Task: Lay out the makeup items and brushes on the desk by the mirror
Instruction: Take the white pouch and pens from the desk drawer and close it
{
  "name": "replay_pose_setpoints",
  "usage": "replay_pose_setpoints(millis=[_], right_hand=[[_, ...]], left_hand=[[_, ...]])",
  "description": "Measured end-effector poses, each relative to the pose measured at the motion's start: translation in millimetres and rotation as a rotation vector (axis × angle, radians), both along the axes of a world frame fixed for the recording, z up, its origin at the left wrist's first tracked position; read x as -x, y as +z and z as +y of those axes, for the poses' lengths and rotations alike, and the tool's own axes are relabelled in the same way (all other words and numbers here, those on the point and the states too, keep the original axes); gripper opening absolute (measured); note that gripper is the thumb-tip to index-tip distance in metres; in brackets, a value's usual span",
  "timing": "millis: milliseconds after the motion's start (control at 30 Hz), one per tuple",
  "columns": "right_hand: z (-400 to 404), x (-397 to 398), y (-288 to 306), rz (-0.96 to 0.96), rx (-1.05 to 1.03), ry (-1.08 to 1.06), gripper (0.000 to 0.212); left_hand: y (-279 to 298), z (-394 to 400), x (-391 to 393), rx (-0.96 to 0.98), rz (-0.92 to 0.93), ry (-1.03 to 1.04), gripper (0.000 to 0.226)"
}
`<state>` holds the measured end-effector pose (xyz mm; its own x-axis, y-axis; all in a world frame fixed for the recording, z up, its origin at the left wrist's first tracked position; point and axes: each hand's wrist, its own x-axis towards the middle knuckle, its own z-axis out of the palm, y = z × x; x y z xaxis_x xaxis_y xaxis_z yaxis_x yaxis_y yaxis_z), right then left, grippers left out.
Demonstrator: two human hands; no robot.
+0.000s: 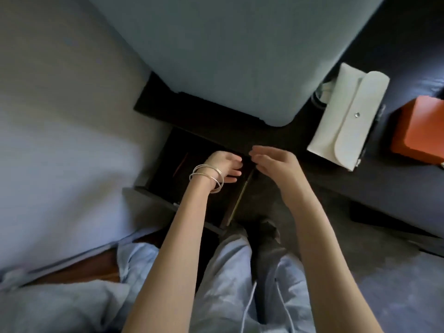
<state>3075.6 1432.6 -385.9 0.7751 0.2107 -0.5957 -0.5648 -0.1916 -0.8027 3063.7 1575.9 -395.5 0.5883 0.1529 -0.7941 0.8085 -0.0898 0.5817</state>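
While the left hand (224,164) reaches into the open dark drawer (182,164), fingers loose and holding nothing, the right hand (274,162) hovers open-fingered at the surface's (283,140) front edge. A closed white pouch (348,116) lies farther right on the surface, beside an orange box (418,131).

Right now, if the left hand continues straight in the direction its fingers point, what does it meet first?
Probably the right hand: the left hand points right across the open drawer, fingertips close. Depth is unclear.
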Motion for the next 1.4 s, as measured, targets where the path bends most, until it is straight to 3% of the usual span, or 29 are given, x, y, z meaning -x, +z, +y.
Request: replay_pose_setpoints(millis=[233, 433, 567, 700, 800, 933, 1167, 1267, 1400], right_hand=[[133, 33, -76, 0.201, 0.049, 0.247, 0.032], [217, 32, -161, 0.243, 0.140, 0.194, 0.042], [252, 30, -215, 0.235, 0.255, 0.205, 0.037], [268, 26, -249, 0.258, 0.290, 0.212, 0.036], [277, 19, -267, 0.301, 0.264, 0.171, 0.046], [287, 14, -277, 0.339, 0.230, 0.127, 0.042], [263, 27, -249, 0.383, 0.089, 0.036, 0.033], [243, 30, -205, 0.310, 0.024, 0.020, 0.016], [211, 29, -120, 0.210, -0.079, 0.077, 0.016]], left_hand=[[-55, 122, 55, -0.150, 0.075, 0.082, 0.033], [-134, 186, 39, -0.343, 0.085, -0.128, 0.046], [-196, 196, 35, -0.456, 0.109, -0.273, 0.051], [-235, 208, 29, -0.522, 0.200, -0.298, 0.056], [-253, 218, 25, -0.551, 0.207, -0.301, 0.046], [-266, 217, 19, -0.619, 0.174, -0.368, 0.033], [-257, 222, 32, -0.335, 0.135, -0.214, 0.020], [-212, 215, 40, -0.076, 0.063, 0.014, 0.009], [-128, 207, 45, 0.147, -0.101, 0.076, 0.011]])
